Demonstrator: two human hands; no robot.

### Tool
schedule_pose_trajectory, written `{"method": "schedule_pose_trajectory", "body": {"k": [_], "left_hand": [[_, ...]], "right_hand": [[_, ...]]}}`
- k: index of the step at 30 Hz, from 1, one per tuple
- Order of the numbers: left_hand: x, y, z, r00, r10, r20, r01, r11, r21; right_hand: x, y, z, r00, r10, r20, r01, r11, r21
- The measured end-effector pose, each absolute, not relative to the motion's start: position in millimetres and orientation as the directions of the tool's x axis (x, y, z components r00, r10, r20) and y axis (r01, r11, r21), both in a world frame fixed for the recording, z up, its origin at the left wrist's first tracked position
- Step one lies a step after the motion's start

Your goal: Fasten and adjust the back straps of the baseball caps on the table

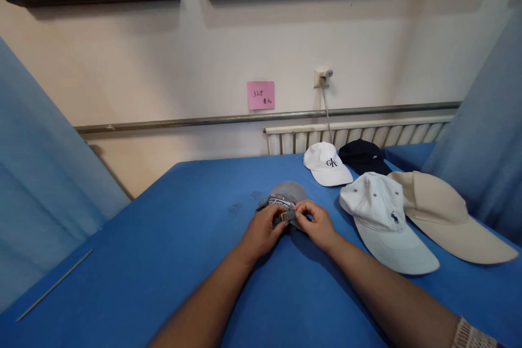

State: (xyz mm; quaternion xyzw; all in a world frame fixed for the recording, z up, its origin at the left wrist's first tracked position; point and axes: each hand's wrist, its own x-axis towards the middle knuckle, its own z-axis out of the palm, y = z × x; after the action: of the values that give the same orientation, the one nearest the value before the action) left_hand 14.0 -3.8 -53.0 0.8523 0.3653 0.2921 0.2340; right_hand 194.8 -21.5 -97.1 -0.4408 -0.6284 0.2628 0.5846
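Observation:
A grey cap (286, 194) lies on the blue table (163, 239), its back strap turned towards me. My left hand (261, 231) is closed, pinching the strap beside a small brass buckle (284, 217). My right hand (316, 223) is closed too, pinching the strap on the buckle's other side. Both hands meet at the rear of the cap.
To the right lie a white cap with a small blue logo (383, 217), a beige cap (440, 212), a white cap with black letters (326, 166) and a dark cap (362, 156). Blue curtains hang on both sides. A radiator (359, 136) and a pink note (260, 95) are on the wall.

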Motion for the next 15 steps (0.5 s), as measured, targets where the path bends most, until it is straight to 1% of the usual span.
{"method": "schedule_pose_trajectory", "body": {"k": [15], "left_hand": [[13.1,-4.8,-51.0,0.567,0.758,0.322,0.491,-0.625,0.607]], "right_hand": [[195.3,-18.3,-103.8,0.091,0.882,0.462,0.254,0.428,-0.867]]}}
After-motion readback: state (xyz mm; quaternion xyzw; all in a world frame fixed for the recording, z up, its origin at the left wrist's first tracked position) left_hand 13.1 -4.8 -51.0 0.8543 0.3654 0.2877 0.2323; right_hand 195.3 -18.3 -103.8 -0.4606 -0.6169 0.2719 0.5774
